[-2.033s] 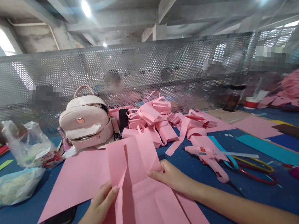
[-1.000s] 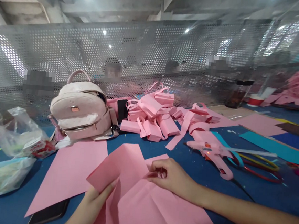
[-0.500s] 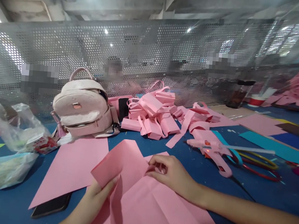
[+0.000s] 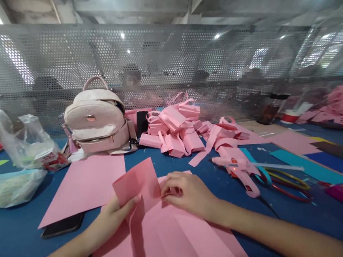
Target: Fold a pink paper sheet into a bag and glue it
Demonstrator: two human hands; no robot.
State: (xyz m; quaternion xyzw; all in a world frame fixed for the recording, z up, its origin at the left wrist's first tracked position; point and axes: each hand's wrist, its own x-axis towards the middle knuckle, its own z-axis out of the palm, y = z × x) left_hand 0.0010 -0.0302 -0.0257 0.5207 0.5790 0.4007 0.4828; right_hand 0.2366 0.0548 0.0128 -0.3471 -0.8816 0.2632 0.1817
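A creased sheet of pink paper (image 4: 166, 231) lies in front of me, its far left part lifted and bent upright. My left hand (image 4: 117, 213) is closed on that raised part, thumb on the near face, the other fingers hidden behind it. On the right, my right hand (image 4: 184, 191) has curled fingers pinching the edge of the same paper. Under and beside it are more flat pink sheets (image 4: 86, 185). A pink hot glue gun (image 4: 237, 171) with a clear glue stick and a lit orange light rests to the right of my right hand.
Behind stand a pale backpack (image 4: 96, 118) and a heap of folded pink paper bags (image 4: 174, 124). Plastic bags (image 4: 9, 187) lie at left, with a phone (image 4: 62, 227) under a sheet. A lidded jar (image 4: 271, 108) and perforated metal screen (image 4: 166, 49) are at the back.
Both hands have shifted slightly; the raised paper has narrowed and bent closer toward my right hand. My right hand still pinches the edge. The camera view has moved a little.
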